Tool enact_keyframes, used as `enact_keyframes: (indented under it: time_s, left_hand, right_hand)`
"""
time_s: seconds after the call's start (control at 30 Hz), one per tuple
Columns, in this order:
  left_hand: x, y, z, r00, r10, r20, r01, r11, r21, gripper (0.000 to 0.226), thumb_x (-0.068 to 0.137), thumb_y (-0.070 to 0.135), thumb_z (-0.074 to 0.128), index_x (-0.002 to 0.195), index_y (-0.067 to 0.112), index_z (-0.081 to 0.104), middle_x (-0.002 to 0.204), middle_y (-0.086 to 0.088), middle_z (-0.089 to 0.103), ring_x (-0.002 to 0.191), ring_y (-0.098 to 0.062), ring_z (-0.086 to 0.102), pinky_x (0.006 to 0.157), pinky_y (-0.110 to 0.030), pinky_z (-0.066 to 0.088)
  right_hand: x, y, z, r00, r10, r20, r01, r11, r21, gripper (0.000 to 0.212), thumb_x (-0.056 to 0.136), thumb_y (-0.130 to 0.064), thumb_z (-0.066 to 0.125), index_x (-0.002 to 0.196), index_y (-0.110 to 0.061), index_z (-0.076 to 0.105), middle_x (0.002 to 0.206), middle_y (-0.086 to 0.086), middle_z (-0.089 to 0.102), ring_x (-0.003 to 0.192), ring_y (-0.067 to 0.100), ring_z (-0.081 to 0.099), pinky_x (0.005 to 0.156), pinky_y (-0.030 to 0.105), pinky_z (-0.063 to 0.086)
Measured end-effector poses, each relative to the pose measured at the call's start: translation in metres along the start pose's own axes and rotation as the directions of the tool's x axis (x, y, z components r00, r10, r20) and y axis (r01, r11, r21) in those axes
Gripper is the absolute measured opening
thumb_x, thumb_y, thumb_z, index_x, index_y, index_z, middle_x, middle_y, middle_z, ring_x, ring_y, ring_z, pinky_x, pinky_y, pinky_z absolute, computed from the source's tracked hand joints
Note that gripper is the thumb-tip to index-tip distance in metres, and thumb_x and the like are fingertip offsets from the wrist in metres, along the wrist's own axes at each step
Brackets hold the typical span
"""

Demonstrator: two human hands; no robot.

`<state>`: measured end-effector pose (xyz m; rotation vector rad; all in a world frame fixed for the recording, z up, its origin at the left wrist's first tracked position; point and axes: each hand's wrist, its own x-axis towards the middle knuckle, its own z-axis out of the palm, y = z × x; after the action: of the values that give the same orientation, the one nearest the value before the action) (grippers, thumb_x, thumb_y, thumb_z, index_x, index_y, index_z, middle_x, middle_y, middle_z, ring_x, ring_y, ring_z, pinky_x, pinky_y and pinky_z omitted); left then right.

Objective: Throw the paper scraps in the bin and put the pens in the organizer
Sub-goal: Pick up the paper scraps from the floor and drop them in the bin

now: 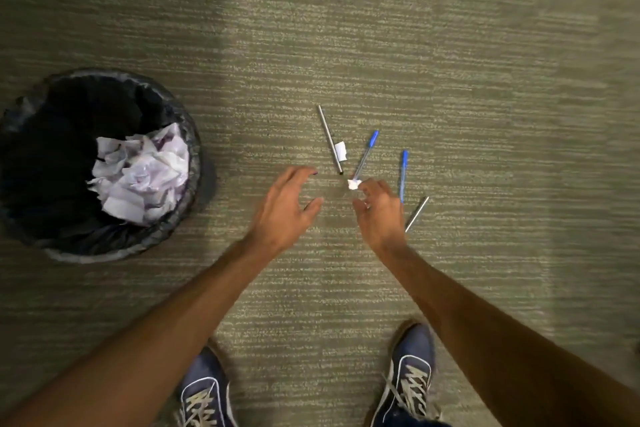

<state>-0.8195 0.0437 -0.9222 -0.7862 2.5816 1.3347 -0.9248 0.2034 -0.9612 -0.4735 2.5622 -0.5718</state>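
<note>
**Paper and pens on the carpet**

Olive-green carpet (381,45) with fine pale horizontal streaks fills the view, its pile short and ribbed. Near its left edge stands a round bin (194,149) lined with a crinkled black plastic bag and holding a heap of crumpled white paper (138,177).

Toward the middle lie four slim pens: a silver metal one (329,135), a clear-barrelled pen with a blue cap (366,154), a blue pen (403,173) and a second silver pen (417,213), partly hidden behind the right wrist. A small flat white scrap (341,150) rests against the first silver pen.

The right hand (379,215) pinches a tiny crumpled white scrap (354,184) at its fingertips, just at the tip of the clear pen. The left hand (284,208) hovers beside it, fingers spread and curved, holding nothing.

Two navy laced sneakers (412,374) stand at the carpet's near edge.
</note>
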Motion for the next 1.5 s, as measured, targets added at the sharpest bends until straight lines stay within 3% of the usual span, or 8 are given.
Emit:
enact_keyframes:
  time_s: [0.3, 0.57, 0.93, 1.1, 1.2, 1.27, 1.33, 1.5]
  left_hand:
    - [0.136, -0.028, 0.113, 0.996, 0.084, -0.009, -0.077, 0.949, 0.307, 0.069, 0.083, -0.017, 0.055, 0.147, 0.01, 0.051, 0.148, -0.009, 0.055, 0.136, -0.03, 0.049, 0.115, -0.043, 0.037]
    - [0.162, -0.026, 0.118, 0.983, 0.185, 0.019, -0.159, 0.782, 0.602, 0.029, 0.094, 0.011, 0.065, 0.122, 0.013, 0.069, 0.125, -0.009, 0.067, 0.119, -0.027, 0.051, 0.101, -0.041, 0.04]
    - [0.105, -0.016, 0.086, 0.984, -0.041, -0.175, 0.074, 0.98, 0.186, 0.024, 0.094, 0.017, 0.069, 0.118, 0.016, 0.071, 0.121, -0.006, 0.072, 0.086, -0.008, 0.06, 0.069, -0.017, 0.042]
    - [0.078, -0.032, 0.077, 0.973, -0.105, -0.204, 0.122, 0.99, 0.075, 0.021, 0.093, 0.016, 0.072, 0.113, 0.014, 0.073, 0.116, -0.005, 0.075, 0.085, -0.01, 0.064, 0.069, -0.018, 0.049]
    - [0.056, -0.03, 0.069, 0.964, -0.163, -0.21, 0.162, 0.987, -0.023, 0.02, 0.092, 0.014, 0.073, 0.111, 0.01, 0.073, 0.111, -0.006, 0.076, 0.088, -0.011, 0.066, 0.079, -0.022, 0.054]
    - [0.039, -0.025, 0.06, 0.953, -0.22, -0.21, 0.207, 0.975, -0.084, 0.019, 0.091, 0.015, 0.074, 0.11, 0.01, 0.074, 0.106, -0.005, 0.077, 0.083, -0.01, 0.066, 0.07, -0.011, 0.048]
    - [0.02, -0.015, 0.049, 0.944, -0.264, -0.196, 0.231, 0.957, -0.173, 0.022, 0.091, 0.014, 0.074, 0.113, 0.011, 0.073, 0.103, -0.005, 0.077, 0.078, -0.009, 0.067, 0.062, -0.008, 0.045]
    - [-0.026, 0.007, 0.008, 0.915, -0.363, -0.178, 0.268, 0.875, -0.404, 0.031, 0.093, 0.012, 0.071, 0.123, 0.021, 0.068, 0.088, 0.001, 0.076, 0.074, -0.019, 0.076, 0.064, -0.037, 0.063]
  right_hand:
    - [0.067, 0.068, 0.061, 0.977, -0.208, 0.047, 0.213, 0.97, -0.121, 0.031, 0.088, -0.003, 0.062, 0.119, -0.009, 0.06, 0.121, 0.01, 0.058, 0.105, 0.031, 0.061, 0.084, 0.049, 0.056]
    - [0.07, 0.082, 0.067, 0.936, -0.35, 0.041, 0.351, 0.917, -0.191, 0.023, 0.09, 0.007, 0.059, 0.108, -0.006, 0.066, 0.109, 0.008, 0.063, 0.102, 0.025, 0.056, 0.083, 0.043, 0.056]
    - [0.062, 0.064, 0.065, 0.948, -0.281, 0.147, 0.308, 0.928, -0.209, 0.053, 0.091, 0.002, 0.06, 0.137, -0.02, 0.044, 0.126, 0.01, 0.054, 0.099, 0.023, 0.062, 0.086, 0.044, 0.06]
    - [0.062, 0.059, 0.073, 0.948, -0.299, 0.112, 0.318, 0.91, -0.266, 0.027, 0.095, 0.0, 0.057, 0.118, -0.011, 0.063, 0.112, 0.007, 0.061, 0.095, 0.023, 0.065, 0.081, 0.04, 0.06]
    - [0.051, 0.055, 0.056, 0.991, -0.121, 0.058, 0.121, 0.993, 0.002, 0.017, 0.097, 0.002, 0.053, 0.099, -0.005, 0.068, 0.095, 0.006, 0.066, 0.075, 0.018, 0.066, 0.064, 0.025, 0.059]
    - [0.033, 0.04, 0.034, 0.997, 0.06, 0.048, -0.076, 0.828, 0.555, 0.019, 0.097, 0.007, 0.05, 0.092, 0.003, 0.067, 0.084, 0.013, 0.064, 0.062, 0.019, 0.061, 0.054, 0.023, 0.055]
    - [0.013, 0.023, 0.007, 0.95, 0.192, 0.245, -0.302, 0.376, 0.876, 0.014, 0.093, 0.015, 0.051, 0.098, 0.014, 0.064, 0.083, 0.019, 0.063, 0.058, 0.022, 0.06, 0.053, 0.026, 0.055]
    - [-0.029, -0.025, -0.045, 0.834, 0.192, 0.517, -0.551, 0.274, 0.788, 0.026, 0.089, 0.008, 0.062, 0.113, 0.001, 0.069, 0.099, 0.012, 0.071, 0.079, 0.02, 0.064, 0.072, 0.03, 0.056]
